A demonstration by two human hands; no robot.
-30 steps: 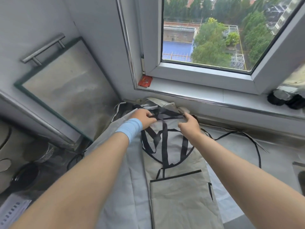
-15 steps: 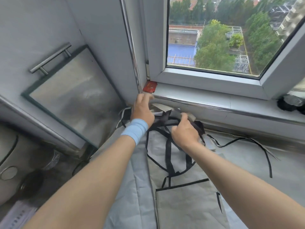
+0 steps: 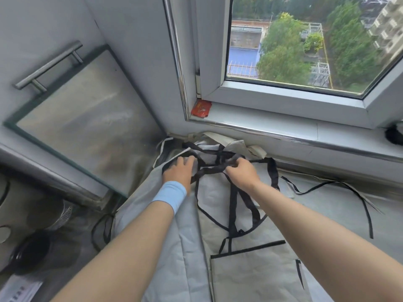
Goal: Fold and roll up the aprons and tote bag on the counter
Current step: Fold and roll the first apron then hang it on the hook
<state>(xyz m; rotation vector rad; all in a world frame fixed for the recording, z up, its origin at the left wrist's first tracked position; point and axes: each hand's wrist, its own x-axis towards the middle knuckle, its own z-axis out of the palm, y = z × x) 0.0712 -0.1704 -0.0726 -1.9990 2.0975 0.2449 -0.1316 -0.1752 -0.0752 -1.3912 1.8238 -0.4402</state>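
A pale grey apron [image 3: 250,275] with black trim and a front pocket lies lengthwise on the counter, over a lighter grey apron [image 3: 165,247]. Black straps [image 3: 234,205] loop across its upper part. My right hand [image 3: 241,173] pinches a bunch of black strap near the top edge. My left hand [image 3: 180,172], with a blue wristband, lies with its fingers spread on the fabric's upper left corner. A beige cloth piece [image 3: 226,141], perhaps the tote bag, is crumpled against the wall behind the hands.
A window sill [image 3: 283,127] with a red packet [image 3: 201,109] runs behind the counter. A loose thin black tie [image 3: 357,192] trails to the right. A steel-fronted cabinet door with a bar handle [image 3: 48,66] stands at left, dark pots [image 3: 26,251] below it.
My left hand came back from the sill corner down onto the apron's upper left corner. My right hand kept hold of the straps and shifted slightly toward me.
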